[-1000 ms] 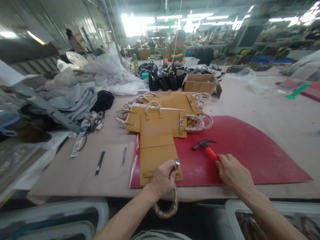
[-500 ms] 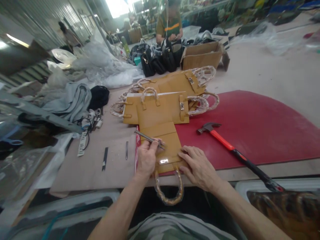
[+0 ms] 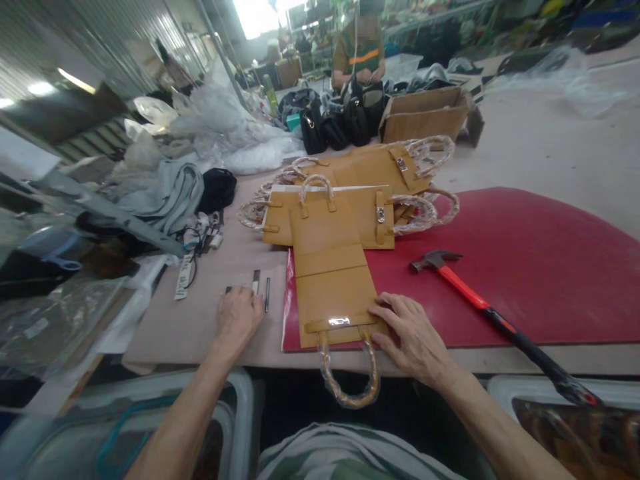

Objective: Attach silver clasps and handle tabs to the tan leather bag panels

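Note:
My left hand [image 3: 239,320] is low over the table at the left, its fingers curled around a slim metal tool [image 3: 256,281] whose end shows past the fingertips. Right beside it lies a thin metal rod [image 3: 267,295], and a dark strip [image 3: 229,290] is mostly covered by the hand. My right hand [image 3: 413,337] rests with fingers apart on the right edge of a tan bag panel [image 3: 333,287]. The panel has a shiny metal plate [image 3: 339,321] and a plastic-wrapped handle [image 3: 350,402] hanging over the table's front edge.
A claw hammer [image 3: 465,287] with a red and black handle lies on the red mat [image 3: 540,267]. More tan bag panels [image 3: 350,167] with wrapped handles are piled behind. Farther back are black bags [image 3: 345,123], a cardboard box [image 3: 425,113] and a seated person [image 3: 359,60].
My left hand has moved left with the slim metal tool, from above the bag panel down to the table by the rod. My right hand stays on the panel's edge. The view has shifted slightly.

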